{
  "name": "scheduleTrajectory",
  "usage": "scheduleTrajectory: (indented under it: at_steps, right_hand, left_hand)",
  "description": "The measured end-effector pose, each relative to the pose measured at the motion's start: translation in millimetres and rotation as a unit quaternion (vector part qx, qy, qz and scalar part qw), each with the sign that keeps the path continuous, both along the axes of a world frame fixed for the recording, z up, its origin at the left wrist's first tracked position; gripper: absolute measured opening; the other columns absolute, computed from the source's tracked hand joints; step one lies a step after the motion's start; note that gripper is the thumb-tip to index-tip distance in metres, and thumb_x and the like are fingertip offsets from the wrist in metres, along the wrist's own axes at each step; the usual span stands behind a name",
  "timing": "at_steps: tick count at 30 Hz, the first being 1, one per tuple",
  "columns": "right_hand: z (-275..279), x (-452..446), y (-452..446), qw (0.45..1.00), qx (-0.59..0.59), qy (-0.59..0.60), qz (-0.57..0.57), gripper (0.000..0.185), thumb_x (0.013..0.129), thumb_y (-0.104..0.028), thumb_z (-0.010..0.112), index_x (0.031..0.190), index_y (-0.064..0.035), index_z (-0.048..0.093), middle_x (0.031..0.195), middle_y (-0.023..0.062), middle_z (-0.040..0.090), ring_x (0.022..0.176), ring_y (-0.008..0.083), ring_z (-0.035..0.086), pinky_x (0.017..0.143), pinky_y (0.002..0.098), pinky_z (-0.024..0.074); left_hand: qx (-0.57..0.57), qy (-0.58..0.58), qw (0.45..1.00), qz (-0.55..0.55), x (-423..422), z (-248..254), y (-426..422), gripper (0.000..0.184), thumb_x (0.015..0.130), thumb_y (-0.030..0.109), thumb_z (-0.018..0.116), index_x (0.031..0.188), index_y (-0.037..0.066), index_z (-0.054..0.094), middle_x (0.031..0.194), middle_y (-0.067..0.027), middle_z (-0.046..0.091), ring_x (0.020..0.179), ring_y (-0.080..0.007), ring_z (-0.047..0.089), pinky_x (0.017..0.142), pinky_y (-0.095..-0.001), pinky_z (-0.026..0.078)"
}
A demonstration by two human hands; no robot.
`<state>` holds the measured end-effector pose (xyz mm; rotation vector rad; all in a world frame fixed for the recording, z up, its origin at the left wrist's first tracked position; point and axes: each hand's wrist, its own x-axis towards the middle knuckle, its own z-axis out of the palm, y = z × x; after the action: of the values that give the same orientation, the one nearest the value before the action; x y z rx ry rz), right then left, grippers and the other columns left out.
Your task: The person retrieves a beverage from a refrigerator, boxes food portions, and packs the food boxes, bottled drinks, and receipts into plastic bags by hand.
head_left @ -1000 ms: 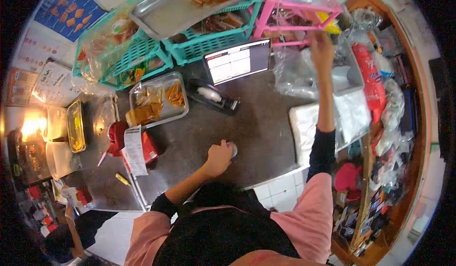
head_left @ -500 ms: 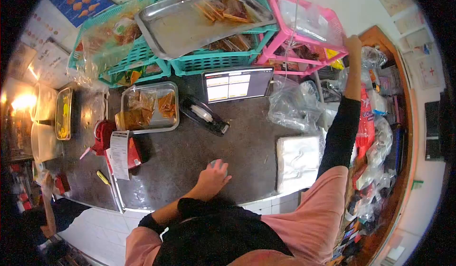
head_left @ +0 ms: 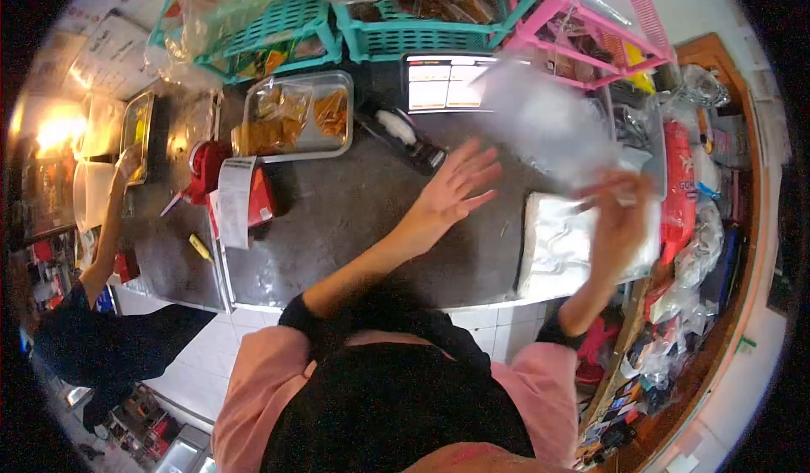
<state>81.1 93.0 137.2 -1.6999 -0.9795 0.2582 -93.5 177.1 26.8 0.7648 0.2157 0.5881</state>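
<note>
My left hand [head_left: 447, 194] is raised over the dark counter with its fingers spread and nothing in it. My right hand [head_left: 620, 211], blurred, is closed on the lower end of a translucent plastic bag [head_left: 548, 118], which is smeared by motion between the tablet and the right-hand bin. Below the bag lies a stack of white plastic bags [head_left: 553, 249]. A black tape dispenser [head_left: 401, 135] sits beyond my left hand, near the lit tablet [head_left: 443, 83].
At the left stand a tray of packed food [head_left: 295, 118] and a red box with a receipt [head_left: 234, 203]. Teal baskets [head_left: 422, 38] and a pink rack [head_left: 591, 30] line the back. A co-worker's arm [head_left: 105, 220] reaches to a yellow-filled tray at far left.
My right hand has come down from the pink rack with a plastic bag. My left hand has lifted from the counter and opened. The co-worker's arm has reached forward.
</note>
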Motion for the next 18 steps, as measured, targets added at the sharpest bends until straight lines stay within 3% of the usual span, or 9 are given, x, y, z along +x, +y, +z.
scheduleTrajectory:
  at_steps: [1,2,4,8,10,11,12,18]
  right_hand:
    - [-24.4,-25.3,-16.9,0.996,-0.057,-0.034,0.062,0.015,0.079,0.001,0.054,0.093,-0.0023,0.052,0.079,0.0052,0.059,0.059,0.0106,0.060,0.051,0.0231,0.0464]
    - [-29.4,-58.8,-23.8,0.982,-0.073,0.146,0.098,0.017,0.078,0.000,0.058,0.095,-0.0019,0.053,0.080,0.0063,0.059,0.065,0.0103,0.061,0.055,0.0217,0.0458]
    - [-42.1,-83.7,-41.3,0.981,-0.111,0.054,0.147,0.013,0.078,-0.001,0.059,0.091,-0.0001,0.055,0.077,0.0082,0.058,0.068,0.0124,0.059,0.060,0.0247,0.0456]
    - [-30.7,-88.5,-61.7,0.979,-0.084,0.074,0.169,0.014,0.075,0.002,0.060,0.088,0.0000,0.057,0.080,0.0087,0.058,0.076,0.0175,0.055,0.067,0.0288,0.0446]
    - [-28.4,-94.5,-64.4,0.943,-0.108,-0.167,0.266,0.018,0.071,0.003,0.061,0.088,-0.0035,0.061,0.090,0.0074,0.056,0.085,0.0227,0.049,0.073,0.0315,0.0421]
    - [-27.5,-107.7,-66.2,0.942,-0.156,-0.137,0.264,0.025,0.064,0.002,0.064,0.087,-0.0075,0.063,0.102,0.0077,0.050,0.096,0.0270,0.044,0.078,0.0335,0.0397]
    - [-26.7,-119.1,-66.9,0.942,-0.156,-0.139,0.263,0.025,0.064,0.002,0.064,0.087,-0.0075,0.063,0.102,0.0077,0.050,0.096,0.0270,0.044,0.078,0.0335,0.0397]
    - [-17.0,-150.8,-75.7,0.913,-0.107,-0.288,0.269,0.021,0.056,-0.005,0.067,0.076,-0.0075,0.062,0.123,0.0126,0.041,0.113,0.0329,0.038,0.091,0.0468,0.0323]
  left_hand:
    - [-0.046,-0.077,0.995,0.040,10.0,0.8,-5.0,0.062,0.083,0.031,0.057,0.133,0.014,0.026,0.129,-0.0052,0.039,0.120,-0.0244,0.037,0.098,-0.0402,0.034]
    - [-0.091,-0.154,0.981,0.079,11.4,1.9,-11.3,0.070,0.082,0.035,0.057,0.136,0.015,0.017,0.133,-0.0053,0.035,0.124,-0.0259,0.032,0.099,-0.0440,0.031]
    - [-0.133,-0.162,0.976,0.065,-0.2,1.4,-18.9,0.071,0.082,0.041,0.054,0.136,0.016,0.016,0.135,-0.0040,0.031,0.125,-0.0276,0.030,0.099,-0.0485,0.030]
    - [-0.249,-0.163,0.953,0.054,-37.3,-16.5,-42.5,0.074,0.080,0.056,0.046,0.136,0.019,0.016,0.135,-0.0009,0.029,0.125,-0.0313,0.028,0.097,-0.0575,0.028]
    - [-0.266,-0.175,0.946,0.055,-54.1,-22.8,-51.6,0.071,0.080,0.056,0.045,0.135,0.019,0.019,0.129,-0.0007,0.036,0.124,-0.0305,0.030,0.097,-0.0583,0.028]
    - [-0.290,-0.168,0.940,0.057,-61.2,-23.3,-56.3,0.070,0.080,0.056,0.044,0.134,0.018,0.020,0.127,-0.0007,0.038,0.124,-0.0299,0.030,0.097,-0.0582,0.028]
    - [-0.314,-0.163,0.933,0.059,-67.2,-22.8,-60.7,0.069,0.081,0.056,0.044,0.134,0.018,0.022,0.125,-0.0007,0.040,0.124,-0.0293,0.030,0.097,-0.0581,0.028]
    - [-0.304,-0.138,0.941,0.056,-92.1,1.4,-83.5,0.064,0.083,0.055,0.042,0.132,0.017,0.026,0.126,-0.0012,0.039,0.121,-0.0266,0.036,0.097,-0.0552,0.030]
